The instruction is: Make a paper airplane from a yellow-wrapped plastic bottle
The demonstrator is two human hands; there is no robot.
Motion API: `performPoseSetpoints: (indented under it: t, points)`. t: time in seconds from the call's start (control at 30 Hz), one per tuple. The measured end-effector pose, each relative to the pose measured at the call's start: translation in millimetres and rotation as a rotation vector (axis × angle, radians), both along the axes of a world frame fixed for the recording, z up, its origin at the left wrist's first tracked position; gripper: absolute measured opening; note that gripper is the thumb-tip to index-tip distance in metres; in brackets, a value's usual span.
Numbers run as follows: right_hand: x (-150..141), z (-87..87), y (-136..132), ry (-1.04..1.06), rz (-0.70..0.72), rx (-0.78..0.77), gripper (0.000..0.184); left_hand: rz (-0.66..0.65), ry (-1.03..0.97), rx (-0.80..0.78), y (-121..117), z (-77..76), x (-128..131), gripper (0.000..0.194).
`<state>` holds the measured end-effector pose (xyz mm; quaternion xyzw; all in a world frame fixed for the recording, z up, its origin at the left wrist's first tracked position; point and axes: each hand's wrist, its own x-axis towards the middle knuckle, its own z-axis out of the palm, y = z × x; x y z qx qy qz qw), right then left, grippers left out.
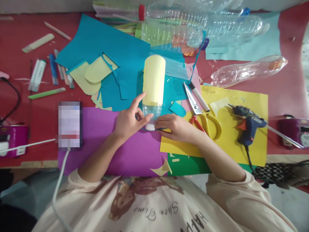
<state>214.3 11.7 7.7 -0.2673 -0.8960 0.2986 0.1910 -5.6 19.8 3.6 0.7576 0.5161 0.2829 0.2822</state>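
Note:
A clear plastic bottle (152, 111) lies with its white cap (150, 127) toward me, and pale yellow paper (154, 80) is wrapped around its body. My left hand (129, 120) grips it from the left, index finger along the side and thumb over the neck. From the right, my right hand (172, 125) has its fingers curled together against the neck by the cap. A thin dark blue edge shows under the cap between the hands; what it belongs to is hidden. Scissors (196, 109) with red and yellow handles lie right of my right hand, beside a marker (199, 96).
A glue gun (248, 125) rests on yellow paper (217, 146) at right. Blue sheets (116, 35) and cut pale pieces (83, 75) spread behind. Plastic bottles (173, 19) line the back. At left are a phone (69, 125) with a cable and several pens (45, 93).

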Motion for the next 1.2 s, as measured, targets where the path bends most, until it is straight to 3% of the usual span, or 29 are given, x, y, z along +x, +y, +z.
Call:
performPoseSetpoints:
  t: [0.27, 0.4, 0.5, 0.57, 0.67, 0.8, 0.87, 1.0, 1.2]
  points:
    - [6.6, 3.9, -1.0, 0.002, 0.071, -0.076, 0.016, -0.145, 0.025, 0.192, 14.8, -6.4, -10.3, 0.054]
    - [7.6, 9.0, 1.6, -0.099, 0.067, -0.156, 0.016, -0.25, 0.039, 0.131, 17.3, -6.9, -11.0, 0.056]
    - [15.4, 21.5, -5.7, -0.153, 0.023, -0.201, 0.018, -0.24, 0.074, 0.067, 17.0, -5.6, -11.3, 0.06]
    - [28.6, 33.1, -19.3, -0.134, -0.129, -0.181, 0.026, -0.235, 0.087, 0.055, 17.0, -4.9, -11.8, 0.061]
    - [61.7, 50.0, -48.6, -0.165, -0.539, -0.178, 0.028, -0.239, 0.088, 0.055, 17.2, -4.8, -12.4, 0.06]
    - [115.0, 60.1, -81.7, -0.328, -1.38, -0.157, 0.022, -0.225, 0.074, 0.064, 16.6, -5.7, -11.9, 0.059]
    - [135.0, 57.1, -89.4, -0.464, -1.675, -0.246, 0.019, -0.219, 0.065, 0.068, 15.9, -6.2, -11.3, 0.059]
    - [151.9, 39.7, -88.7, -0.573, -1.74, -0.506, 0.028, -0.204, 0.058, 0.048, 14.6, -6.2, -10.2, 0.061]
    - [155.4, 19.1, -78.6, -0.414, -1.845, -0.454, 0.025, -0.196, 0.074, 0.048, 13.9, -5.4, -10.2, 0.062]
